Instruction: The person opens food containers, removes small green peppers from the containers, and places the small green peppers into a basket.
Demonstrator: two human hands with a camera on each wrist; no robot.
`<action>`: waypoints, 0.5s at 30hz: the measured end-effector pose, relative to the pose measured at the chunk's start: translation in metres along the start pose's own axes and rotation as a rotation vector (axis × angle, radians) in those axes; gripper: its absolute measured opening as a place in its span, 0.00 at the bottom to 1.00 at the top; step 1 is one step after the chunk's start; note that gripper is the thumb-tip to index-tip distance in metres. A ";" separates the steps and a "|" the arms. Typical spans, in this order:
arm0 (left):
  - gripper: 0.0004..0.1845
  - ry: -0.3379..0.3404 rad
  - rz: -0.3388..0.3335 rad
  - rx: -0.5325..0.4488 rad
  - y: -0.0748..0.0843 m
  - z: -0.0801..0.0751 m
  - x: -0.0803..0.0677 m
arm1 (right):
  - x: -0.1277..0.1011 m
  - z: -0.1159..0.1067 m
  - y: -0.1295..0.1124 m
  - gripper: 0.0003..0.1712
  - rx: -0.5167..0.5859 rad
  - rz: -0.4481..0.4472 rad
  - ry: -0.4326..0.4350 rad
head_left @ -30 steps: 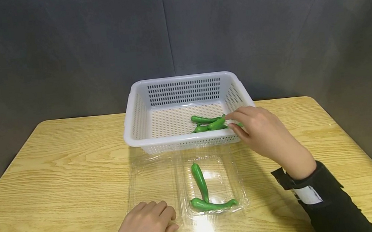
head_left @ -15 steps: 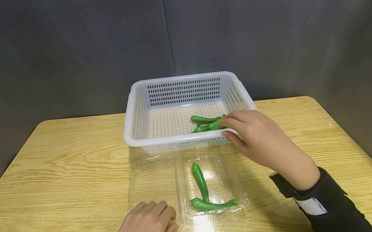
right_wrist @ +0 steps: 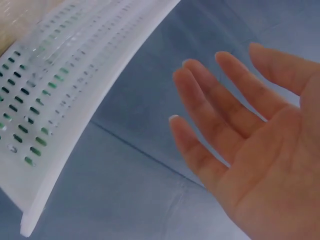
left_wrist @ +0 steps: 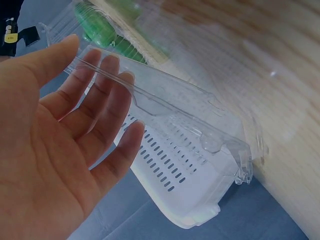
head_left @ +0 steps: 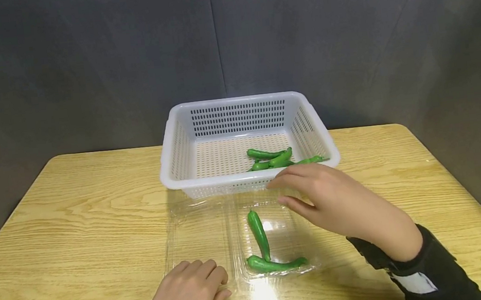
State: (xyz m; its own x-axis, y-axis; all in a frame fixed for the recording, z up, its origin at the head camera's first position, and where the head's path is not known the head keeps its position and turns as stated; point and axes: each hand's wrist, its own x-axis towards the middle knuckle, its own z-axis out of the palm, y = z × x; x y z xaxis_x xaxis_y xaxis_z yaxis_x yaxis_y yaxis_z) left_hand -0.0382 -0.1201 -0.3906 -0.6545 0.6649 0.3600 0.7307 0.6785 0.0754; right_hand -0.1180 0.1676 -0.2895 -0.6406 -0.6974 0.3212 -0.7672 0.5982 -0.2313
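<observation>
A clear plastic clamshell container [head_left: 196, 233] lies open on the table in front of a white perforated basket [head_left: 242, 108]. Its right half holds two green peppers [head_left: 258, 234]. Several more green peppers [head_left: 270, 159] lie in the basket's right part. My right hand [head_left: 284, 192] hovers over the container's right half, just before the basket's front wall, fingers straight and empty; the right wrist view shows the bare palm [right_wrist: 235, 115]. My left hand [head_left: 216, 279] rests with straight fingers on the container's left half [left_wrist: 165, 110], near its front edge.
The wooden table [head_left: 75, 211] stretches left and right of the container. A dark grey cloth backdrop hangs behind the basket. A black wrist strap [head_left: 416, 268] wraps my right forearm.
My right hand has drawn back out of the basket toward me and to the left, holding nothing, and now hangs over the container. The left hand and the peppers have not moved.
</observation>
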 end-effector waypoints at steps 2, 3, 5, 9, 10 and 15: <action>0.08 -0.004 -0.001 -0.003 0.000 0.000 0.000 | -0.001 0.000 -0.003 0.14 0.007 -0.002 -0.015; 0.08 -0.004 -0.001 -0.005 0.000 0.000 0.000 | -0.001 0.000 -0.005 0.14 0.011 -0.007 -0.022; 0.08 -0.002 0.001 -0.004 -0.001 0.000 0.000 | -0.001 0.001 -0.007 0.14 0.029 -0.021 -0.033; 0.09 0.001 0.004 -0.002 -0.001 0.000 0.000 | -0.001 0.004 -0.011 0.14 0.076 -0.056 -0.066; 0.09 0.001 0.004 -0.002 -0.001 0.000 0.000 | -0.001 0.004 -0.011 0.14 0.088 -0.061 -0.076; 0.08 -0.012 -0.001 -0.012 -0.001 0.000 0.001 | -0.002 0.007 -0.015 0.16 0.086 -0.051 -0.127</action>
State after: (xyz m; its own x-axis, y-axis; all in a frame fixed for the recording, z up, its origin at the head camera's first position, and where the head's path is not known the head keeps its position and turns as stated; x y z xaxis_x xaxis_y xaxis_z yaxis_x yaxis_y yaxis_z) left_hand -0.0390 -0.1201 -0.3905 -0.6576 0.6675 0.3492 0.7320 0.6757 0.0868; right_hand -0.1052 0.1572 -0.2929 -0.5950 -0.7739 0.2169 -0.7954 0.5282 -0.2973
